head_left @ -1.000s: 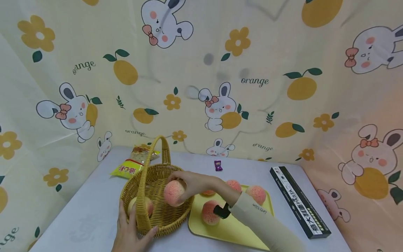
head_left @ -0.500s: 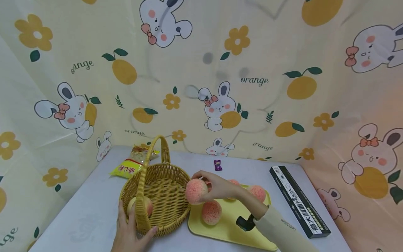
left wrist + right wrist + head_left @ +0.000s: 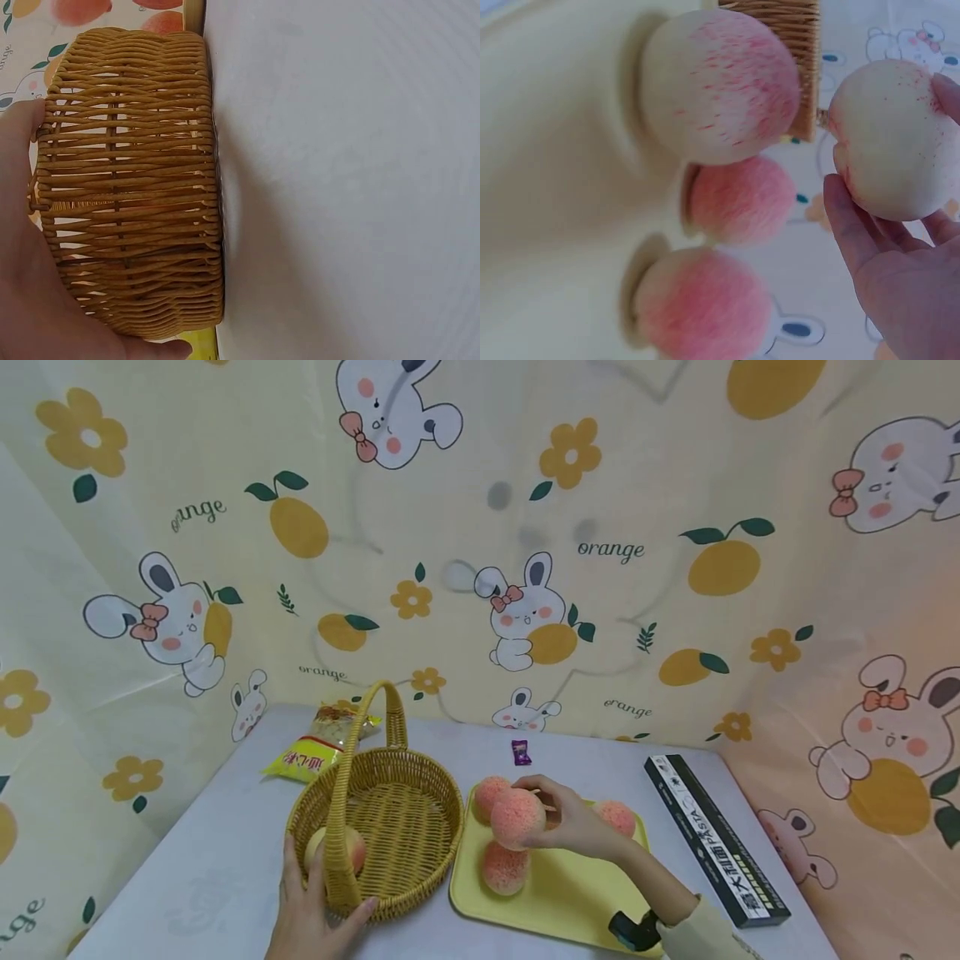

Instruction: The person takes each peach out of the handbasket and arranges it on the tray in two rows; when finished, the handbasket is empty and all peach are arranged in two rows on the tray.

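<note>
My right hand (image 3: 573,827) holds a pink-and-cream peach (image 3: 517,818) above the yellow tray (image 3: 555,893), fingers and thumb around it. In the right wrist view the held peach (image 3: 896,139) shows its pale side. Beneath and around it on the tray are a near peach (image 3: 505,870), a back-left peach (image 3: 491,795) and a right peach (image 3: 617,817), partly behind the hand. At the left, my left hand (image 3: 311,902) grips the near-left rim of the wicker basket (image 3: 442,852). Inside, one peach (image 3: 354,850) sits partly behind the handle.
A yellow snack bag (image 3: 307,758) lies behind the basket. Farther back is a small purple-wrapped sweet (image 3: 521,752). A long black pasta box (image 3: 712,839) lies right of the tray. The printed curtain (image 3: 450,527) rises behind the table.
My right hand has moved right, carrying the peach from over the basket to above the tray. My left hand stays on the basket rim.
</note>
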A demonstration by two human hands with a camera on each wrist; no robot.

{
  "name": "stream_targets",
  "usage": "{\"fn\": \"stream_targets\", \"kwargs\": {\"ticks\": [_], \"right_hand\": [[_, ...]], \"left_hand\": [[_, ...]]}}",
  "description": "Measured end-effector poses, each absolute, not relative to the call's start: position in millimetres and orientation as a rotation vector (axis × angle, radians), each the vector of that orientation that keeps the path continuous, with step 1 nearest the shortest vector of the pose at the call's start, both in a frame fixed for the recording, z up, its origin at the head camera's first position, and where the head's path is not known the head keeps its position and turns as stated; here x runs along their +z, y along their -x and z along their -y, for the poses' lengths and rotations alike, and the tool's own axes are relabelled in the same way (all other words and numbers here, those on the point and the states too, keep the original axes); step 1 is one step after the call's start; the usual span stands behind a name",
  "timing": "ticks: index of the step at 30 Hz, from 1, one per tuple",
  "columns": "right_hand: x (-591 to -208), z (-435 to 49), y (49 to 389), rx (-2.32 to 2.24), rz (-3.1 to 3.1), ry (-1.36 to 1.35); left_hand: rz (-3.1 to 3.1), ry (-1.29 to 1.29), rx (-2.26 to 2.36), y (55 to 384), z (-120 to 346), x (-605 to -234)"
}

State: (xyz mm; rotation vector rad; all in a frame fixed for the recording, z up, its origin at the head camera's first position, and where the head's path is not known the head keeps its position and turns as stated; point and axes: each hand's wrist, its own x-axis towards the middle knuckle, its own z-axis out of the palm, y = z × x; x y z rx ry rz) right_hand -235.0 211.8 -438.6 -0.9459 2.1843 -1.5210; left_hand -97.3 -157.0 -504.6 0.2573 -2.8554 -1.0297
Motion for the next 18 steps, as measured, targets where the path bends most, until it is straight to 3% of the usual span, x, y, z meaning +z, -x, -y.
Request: {"fn": "stream_targets", "kwargs": {"ticks": [18], "right_hand": [[-470.5, -270.4, 204.8, -1.55, -2.312, 0.748]], "left_hand": [[2.788, -0.174, -1.0, 96.5, 156.9, -507.6]]}}
